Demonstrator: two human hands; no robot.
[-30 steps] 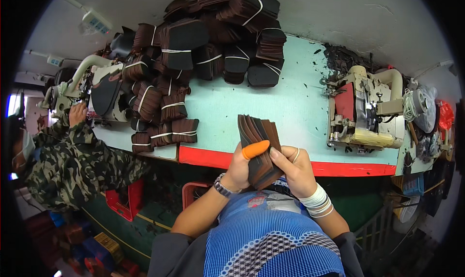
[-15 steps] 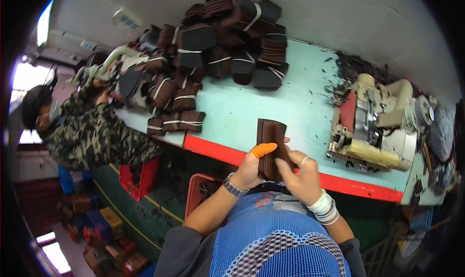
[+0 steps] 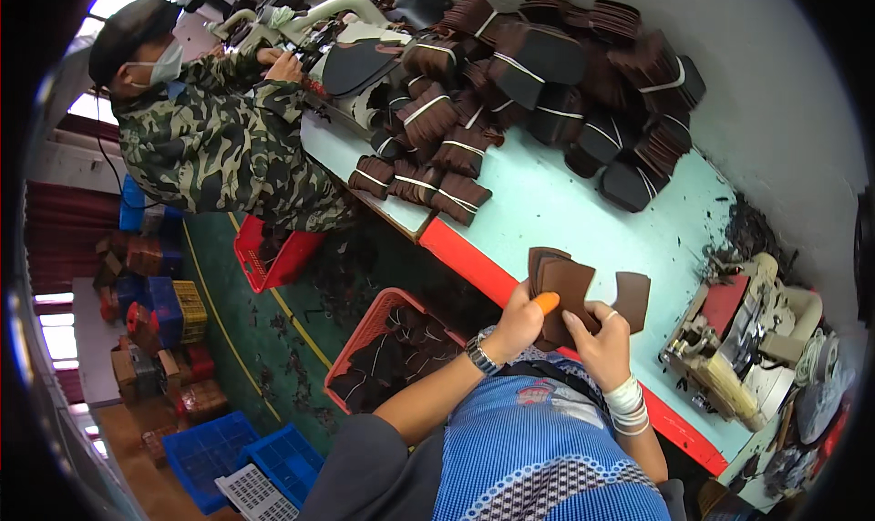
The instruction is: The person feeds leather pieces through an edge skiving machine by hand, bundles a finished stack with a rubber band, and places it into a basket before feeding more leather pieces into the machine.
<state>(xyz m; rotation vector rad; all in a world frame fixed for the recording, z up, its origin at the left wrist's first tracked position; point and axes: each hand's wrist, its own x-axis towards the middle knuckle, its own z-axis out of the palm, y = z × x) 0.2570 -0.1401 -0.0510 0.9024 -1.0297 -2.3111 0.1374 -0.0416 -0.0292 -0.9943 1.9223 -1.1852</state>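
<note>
My left hand (image 3: 516,328), with an orange finger cot (image 3: 547,302) on the thumb and a metal watch on the wrist, grips a fanned stack of brown leather pieces (image 3: 570,284). My right hand (image 3: 605,348), wearing a ring and several white bands (image 3: 627,406) round the wrist, pinches the stack's near right side. A separate brown leather piece (image 3: 633,300) sticks out past its fingers. Both hands are in front of my body, above the red table edge (image 3: 474,264). The lower part of the stack is partly hidden by my fingers.
Banded bundles of brown and black pieces (image 3: 538,65) crowd the table's back. At the right stands a cream machine (image 3: 743,339) among dark scraps. A red crate (image 3: 351,361) of dark pieces is below on the left. A person in camouflage (image 3: 210,138) works at another machine beyond.
The view has swung left, bringing more of the crate and the co-worker into sight. The compact stack is now fanned out, and one piece stands apart by my right hand.
</note>
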